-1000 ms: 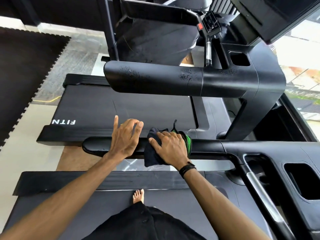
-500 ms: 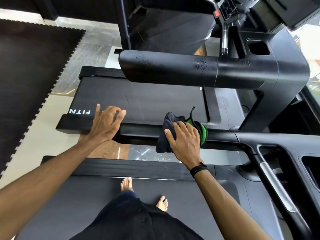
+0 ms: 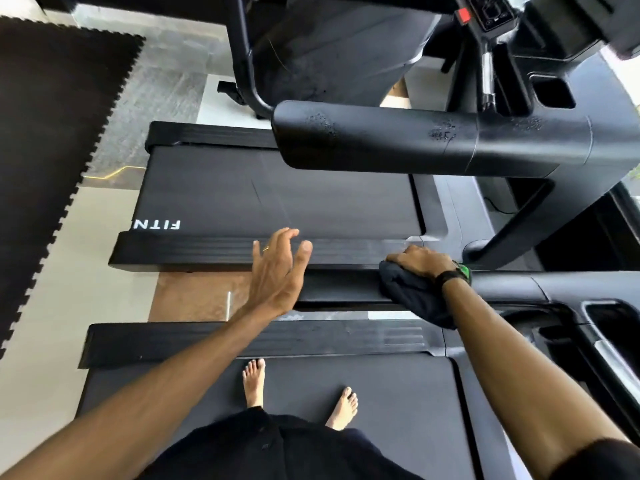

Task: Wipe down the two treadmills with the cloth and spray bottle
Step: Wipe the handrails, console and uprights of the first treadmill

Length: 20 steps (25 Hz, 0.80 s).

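Rail [image 3: 339,289] runs left-right between the hands. Right hand [image 3: 420,261] grips cloth [image 3: 415,299] on it; left hand [image 3: 277,271] open, empty, hovering at unwiped end.

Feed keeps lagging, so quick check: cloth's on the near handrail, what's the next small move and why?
Probably draw the cloth back left along the near handrail. The right hand presses it near the rail's console end; the left hand is lifted, open.
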Each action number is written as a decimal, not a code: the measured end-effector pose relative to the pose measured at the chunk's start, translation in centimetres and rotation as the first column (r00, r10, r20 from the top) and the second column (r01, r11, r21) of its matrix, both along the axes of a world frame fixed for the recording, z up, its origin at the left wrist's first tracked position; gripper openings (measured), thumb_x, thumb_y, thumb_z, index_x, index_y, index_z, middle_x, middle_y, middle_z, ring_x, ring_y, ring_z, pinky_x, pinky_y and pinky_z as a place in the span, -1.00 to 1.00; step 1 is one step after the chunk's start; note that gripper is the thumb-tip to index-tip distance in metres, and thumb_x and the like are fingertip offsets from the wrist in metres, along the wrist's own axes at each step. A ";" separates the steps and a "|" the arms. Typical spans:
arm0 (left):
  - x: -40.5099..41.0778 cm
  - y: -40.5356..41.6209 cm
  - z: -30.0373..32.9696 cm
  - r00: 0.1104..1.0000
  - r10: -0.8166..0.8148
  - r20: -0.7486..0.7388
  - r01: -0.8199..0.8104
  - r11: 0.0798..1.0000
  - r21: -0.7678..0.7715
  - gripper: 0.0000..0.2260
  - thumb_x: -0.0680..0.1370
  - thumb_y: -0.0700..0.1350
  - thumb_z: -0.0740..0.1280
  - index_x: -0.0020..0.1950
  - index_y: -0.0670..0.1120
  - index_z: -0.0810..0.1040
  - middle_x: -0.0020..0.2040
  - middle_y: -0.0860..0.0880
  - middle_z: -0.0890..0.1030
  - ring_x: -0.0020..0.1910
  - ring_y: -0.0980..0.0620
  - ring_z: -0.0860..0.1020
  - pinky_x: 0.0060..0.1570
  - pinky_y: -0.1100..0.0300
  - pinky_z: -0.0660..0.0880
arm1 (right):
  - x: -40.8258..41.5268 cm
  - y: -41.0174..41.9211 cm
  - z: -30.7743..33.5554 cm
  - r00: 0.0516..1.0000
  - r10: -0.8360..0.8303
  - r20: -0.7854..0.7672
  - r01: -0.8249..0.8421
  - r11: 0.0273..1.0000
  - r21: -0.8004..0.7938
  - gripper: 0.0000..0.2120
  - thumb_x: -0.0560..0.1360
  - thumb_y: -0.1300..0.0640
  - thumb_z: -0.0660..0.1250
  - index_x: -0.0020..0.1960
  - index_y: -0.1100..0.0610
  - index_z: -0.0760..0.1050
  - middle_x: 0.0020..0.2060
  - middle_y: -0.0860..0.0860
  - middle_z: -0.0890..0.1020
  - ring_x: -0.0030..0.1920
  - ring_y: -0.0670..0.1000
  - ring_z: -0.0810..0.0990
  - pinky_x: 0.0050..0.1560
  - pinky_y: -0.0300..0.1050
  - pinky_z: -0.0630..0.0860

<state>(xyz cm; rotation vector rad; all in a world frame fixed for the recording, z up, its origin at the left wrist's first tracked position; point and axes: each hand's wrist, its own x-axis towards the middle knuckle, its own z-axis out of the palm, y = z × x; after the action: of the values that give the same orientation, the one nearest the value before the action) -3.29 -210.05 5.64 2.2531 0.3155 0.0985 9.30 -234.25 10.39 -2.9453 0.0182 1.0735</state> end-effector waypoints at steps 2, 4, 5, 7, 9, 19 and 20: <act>0.4 0.3 -0.2 0.999 0.033 -0.030 -0.036 0.996 -0.084 -0.28 0.52 0.36 -0.18 0.43 -0.07 0.34 0.43 0.03 0.42 0.37 0.01 0.41 0.54 -0.12 -0.10 | 0.6 2.7 -0.7 0.993 0.017 -0.117 -0.020 1.000 -0.019 -0.33 0.44 -0.34 0.08 0.36 0.05 0.48 0.42 0.11 0.47 0.38 0.17 0.45 0.38 0.10 0.30; 0.8 0.5 0.0 0.991 0.057 -0.124 -0.075 0.986 -0.147 -0.23 0.47 0.38 -0.22 0.41 -0.07 0.35 0.41 0.03 0.43 0.39 0.00 0.39 0.53 -0.14 -0.08 | 0.4 4.8 -1.2 0.991 0.046 -0.124 -0.048 0.999 -0.011 -0.28 0.39 -0.36 0.07 0.36 0.06 0.49 0.42 0.12 0.47 0.38 0.18 0.45 0.39 0.11 0.30; 0.9 0.6 -0.1 0.988 0.054 -0.147 -0.077 0.985 -0.154 -0.21 0.46 0.39 -0.25 0.41 -0.07 0.35 0.41 0.02 0.43 0.39 -0.01 0.38 0.52 -0.16 -0.06 | -0.2 5.3 -1.6 0.995 0.025 -0.094 -0.026 1.000 -0.013 -0.34 0.47 -0.32 0.10 0.38 0.07 0.47 0.43 0.12 0.46 0.39 0.19 0.44 0.38 0.08 0.31; 1.0 0.6 0.0 0.989 0.018 -0.146 -0.037 0.992 -0.124 -0.19 0.45 0.38 -0.28 0.43 -0.08 0.33 0.43 0.01 0.41 0.40 -0.05 0.38 0.51 -0.19 -0.05 | -1.9 5.8 -2.0 0.994 0.094 0.055 -0.092 0.995 -0.041 -0.44 0.57 -0.25 0.04 0.38 0.04 0.46 0.40 0.13 0.49 0.37 0.20 0.47 0.30 0.05 0.34; 1.1 0.7 0.1 0.986 -0.021 -0.166 0.005 0.995 -0.099 -0.18 0.45 0.39 -0.29 0.46 -0.08 0.30 0.46 0.00 0.38 0.40 -0.09 0.38 0.52 -0.18 -0.06 | -3.9 6.2 -1.6 0.960 0.209 0.187 -0.203 0.978 -0.049 -0.42 0.53 -0.26 -0.08 0.28 -0.05 0.55 0.27 0.12 0.59 0.27 0.21 0.53 0.21 0.07 0.39; 2.2 1.8 -0.7 0.958 -0.166 -0.235 0.137 0.981 -0.134 -0.31 0.55 0.38 -0.17 0.42 -0.05 0.33 0.41 -0.01 0.39 0.41 -0.04 0.36 0.52 -0.19 -0.08 | -8.2 5.8 -1.9 0.859 0.159 0.487 -0.202 0.979 0.037 -0.47 0.54 -0.26 -0.05 0.25 -0.14 0.58 0.19 -0.16 0.63 0.24 0.01 0.51 0.27 -0.01 0.34; 2.2 1.7 -0.7 0.961 -0.159 -0.228 0.130 0.982 -0.136 -0.38 0.60 0.33 -0.13 0.42 -0.05 0.34 0.41 -0.01 0.40 0.41 -0.04 0.36 0.52 -0.19 -0.08 | -7.8 6.1 -1.9 0.866 0.148 0.478 -0.188 0.981 0.038 -0.49 0.53 -0.26 -0.03 0.22 -0.15 0.59 0.17 -0.14 0.64 0.23 0.03 0.53 0.27 0.00 0.34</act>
<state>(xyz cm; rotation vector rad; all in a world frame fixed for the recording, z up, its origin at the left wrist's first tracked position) -1.05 -208.32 4.89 2.1623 0.2744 -0.2639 1.55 -228.20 8.52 -3.0845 -0.2841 0.3163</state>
